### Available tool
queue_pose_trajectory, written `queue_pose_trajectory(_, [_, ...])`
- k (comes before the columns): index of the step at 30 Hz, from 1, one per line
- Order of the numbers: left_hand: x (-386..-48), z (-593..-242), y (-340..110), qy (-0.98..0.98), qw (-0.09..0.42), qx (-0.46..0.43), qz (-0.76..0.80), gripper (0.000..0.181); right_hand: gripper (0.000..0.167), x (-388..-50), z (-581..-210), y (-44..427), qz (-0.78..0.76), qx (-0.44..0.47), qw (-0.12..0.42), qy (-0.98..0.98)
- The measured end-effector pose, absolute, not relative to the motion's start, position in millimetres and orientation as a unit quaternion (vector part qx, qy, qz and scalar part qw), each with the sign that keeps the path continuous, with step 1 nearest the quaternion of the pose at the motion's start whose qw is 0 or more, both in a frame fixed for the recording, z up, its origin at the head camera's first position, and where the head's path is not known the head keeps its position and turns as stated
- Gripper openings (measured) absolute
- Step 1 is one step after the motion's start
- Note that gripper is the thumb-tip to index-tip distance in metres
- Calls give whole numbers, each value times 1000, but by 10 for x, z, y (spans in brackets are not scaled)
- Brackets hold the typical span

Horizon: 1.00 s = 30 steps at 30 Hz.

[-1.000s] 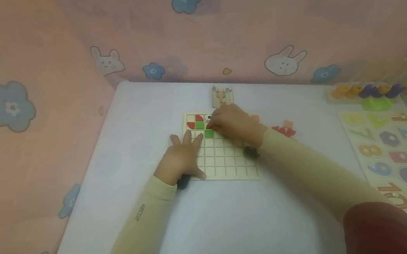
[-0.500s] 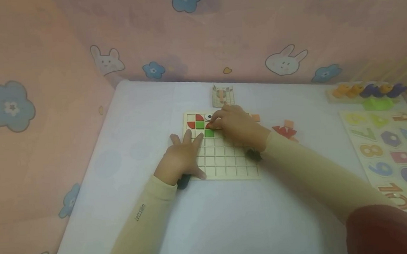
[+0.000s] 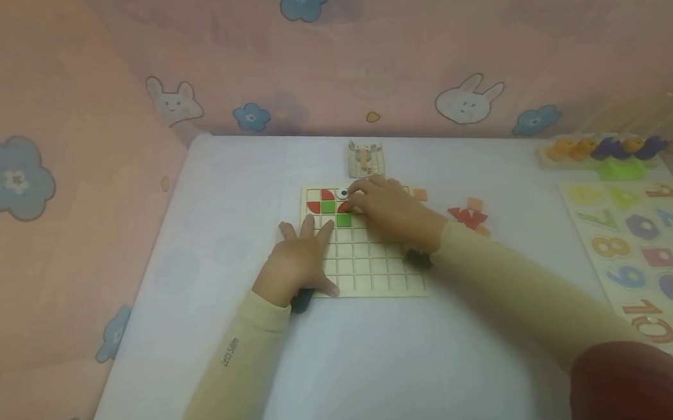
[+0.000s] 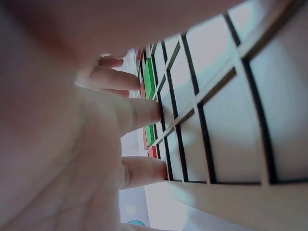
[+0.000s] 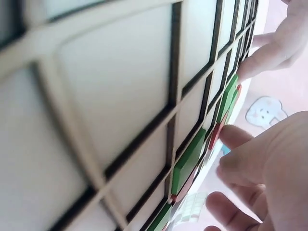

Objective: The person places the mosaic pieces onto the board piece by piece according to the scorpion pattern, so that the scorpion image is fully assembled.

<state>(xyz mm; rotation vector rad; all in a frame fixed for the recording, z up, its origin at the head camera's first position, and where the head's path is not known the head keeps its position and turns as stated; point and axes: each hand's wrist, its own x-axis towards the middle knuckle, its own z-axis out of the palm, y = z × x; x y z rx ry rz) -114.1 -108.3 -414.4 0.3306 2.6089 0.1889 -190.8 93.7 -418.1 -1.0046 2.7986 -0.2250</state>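
Note:
A wooden grid board (image 3: 377, 265) lies on the table with red, green and eye-marked tiles near its far edge. My left hand (image 3: 290, 264) is spread over the board's left side, fingertips resting on it. At the second row, the thumb and a finger of my right hand (image 3: 400, 212) are bent onto a red quarter-circle tile (image 3: 343, 207). Next to that tile are an eye tile (image 3: 343, 193) and a green square tile (image 3: 343, 220). In the right wrist view another green tile (image 5: 188, 163) sits in the grid, which the hand covers from above.
A picture card (image 3: 365, 159) stands behind the board. Loose red tiles (image 3: 467, 217) and orange squares (image 3: 475, 203) lie to the right. Farther right are a number puzzle (image 3: 640, 262) and a rack with orange and purple pieces (image 3: 607, 148). A patterned pink wall (image 3: 333, 62) borders the table.
Both hands stay in nearly the same places. The right hand shifts slightly over the red tile, and the whole head view drifts a little.

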Motion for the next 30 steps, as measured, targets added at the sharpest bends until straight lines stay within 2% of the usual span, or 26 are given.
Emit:
queue_pose_trajectory(7, [-1133,-4143,-1075,957,249,121,84,134,26,-1962,-4077,1266,-111,-267,83,954])
queue_pose_trajectory(11, [-1135,-4132,-1067,956,252,119,88,133,28,-1988,-4032,1646,-139,-198,95,966])
queue_pose_trajectory(16, [-1140,-4118,-1081,956,255,113,91,133,25,-2021,-4114,2025,-80,-194,102,972])
queue_pose_trajectory(20, [-1145,-4114,-1101,956,256,114,91,133,24,-2044,-4220,2114,-63,-186,105,975])
queue_pose_trajectory(30, [-1137,-4146,-1090,955,256,117,96,133,20,-2021,-4262,2123,-13,-256,45,966])
